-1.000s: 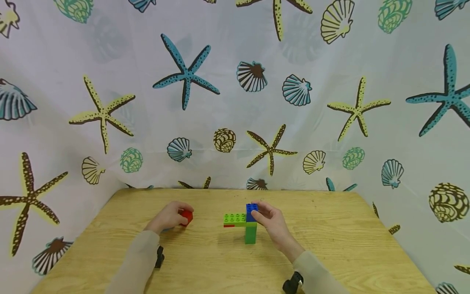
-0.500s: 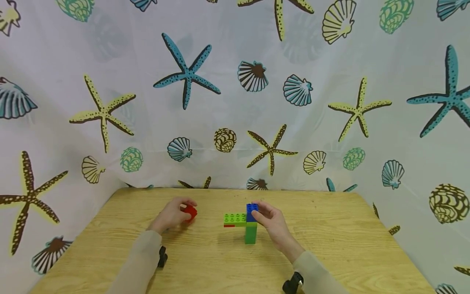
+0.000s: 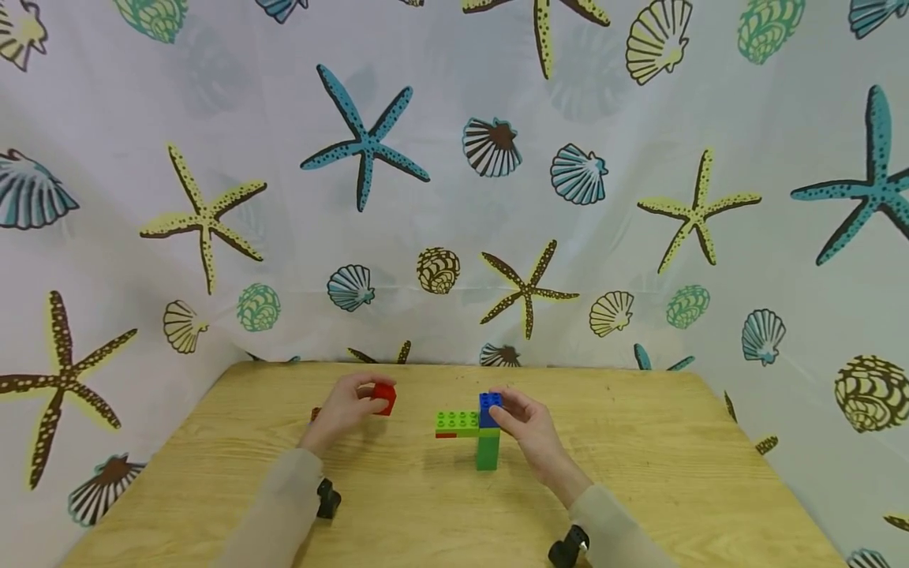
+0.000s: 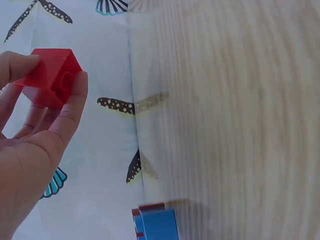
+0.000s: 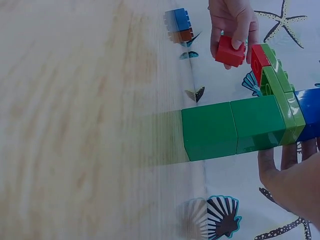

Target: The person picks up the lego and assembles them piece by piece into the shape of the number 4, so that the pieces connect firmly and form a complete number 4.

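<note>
At the table point(image 3: 639, 481), lower centre of the frame, a narrow tower point(image 3: 487, 454) of green bricks stands upright, steadied by a right hand point(image 3: 531, 432) whose thumb and fingers pinch the blue brick point(image 3: 485, 417) on top. From it a lime bar point(image 3: 457, 424) juts leftward with nothing beneath its free end but a red piece point(image 3: 446, 435). Any hard downward push there could snap the bar loose or tip the slim base; a grip only at the top could also twist the blue brick off. Left of centre and apart from the tower, a left hand point(image 3: 344, 406) pinches a red brick point(image 3: 387, 396) by its sides, a hold that might slip or meet the studs crooked. Behind that wrist, a blue-and-brown pair point(image 4: 159, 224) risks a knock from the forearm. A shell-print cloth point(image 3: 426, 221) hangs at the back.
</note>
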Demonstrator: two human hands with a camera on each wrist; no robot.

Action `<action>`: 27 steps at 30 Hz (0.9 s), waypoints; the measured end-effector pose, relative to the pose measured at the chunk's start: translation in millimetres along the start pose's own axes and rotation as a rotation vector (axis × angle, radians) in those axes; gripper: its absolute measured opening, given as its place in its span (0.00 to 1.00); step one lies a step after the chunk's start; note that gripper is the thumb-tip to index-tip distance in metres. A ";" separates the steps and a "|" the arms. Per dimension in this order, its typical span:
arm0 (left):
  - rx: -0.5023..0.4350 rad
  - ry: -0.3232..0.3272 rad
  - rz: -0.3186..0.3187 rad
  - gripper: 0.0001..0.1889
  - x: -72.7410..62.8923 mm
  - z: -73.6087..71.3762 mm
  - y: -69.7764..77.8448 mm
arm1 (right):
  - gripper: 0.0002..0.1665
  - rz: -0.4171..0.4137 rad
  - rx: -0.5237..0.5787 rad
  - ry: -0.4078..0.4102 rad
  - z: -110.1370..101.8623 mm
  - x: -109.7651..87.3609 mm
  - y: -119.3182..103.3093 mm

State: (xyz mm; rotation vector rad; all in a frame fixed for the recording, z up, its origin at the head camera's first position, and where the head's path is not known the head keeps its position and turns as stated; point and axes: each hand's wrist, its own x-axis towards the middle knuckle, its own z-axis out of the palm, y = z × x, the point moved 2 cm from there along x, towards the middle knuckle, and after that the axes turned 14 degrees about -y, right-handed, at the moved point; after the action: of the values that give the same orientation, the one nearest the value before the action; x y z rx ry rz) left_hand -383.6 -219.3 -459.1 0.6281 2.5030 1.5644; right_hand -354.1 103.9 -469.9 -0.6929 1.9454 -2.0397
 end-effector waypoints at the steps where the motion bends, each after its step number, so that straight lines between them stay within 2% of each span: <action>1: -0.006 0.005 0.003 0.18 -0.3 1.8 1.8 | 0.26 0.003 0.001 0.001 0.0 -0.4 0.7; 8: -0.029 0.046 0.026 0.19 -0.5 15.1 16.5 | 0.25 -0.005 0.008 0.007 0.4 -0.6 0.4; 16: -0.130 0.070 0.079 0.23 -2.9 28.9 29.4 | 0.23 0.001 0.028 0.012 1.3 -2.2 0.3; 23: -0.207 0.053 0.023 0.28 -5.3 46.4 37.2 | 0.25 -0.005 0.009 0.005 1.9 -1.4 -0.2; 27: -0.251 0.045 0.037 0.28 -6.6 55.9 42.4 | 0.26 -0.020 -0.002 -0.001 1.8 -0.5 -0.8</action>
State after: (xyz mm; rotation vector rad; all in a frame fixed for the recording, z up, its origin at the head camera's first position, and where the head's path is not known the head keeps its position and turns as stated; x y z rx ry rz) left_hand -348.0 -159.5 -448.0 0.6117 2.2833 1.8851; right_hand -352.7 102.6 -469.2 -0.7171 1.9472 -2.0491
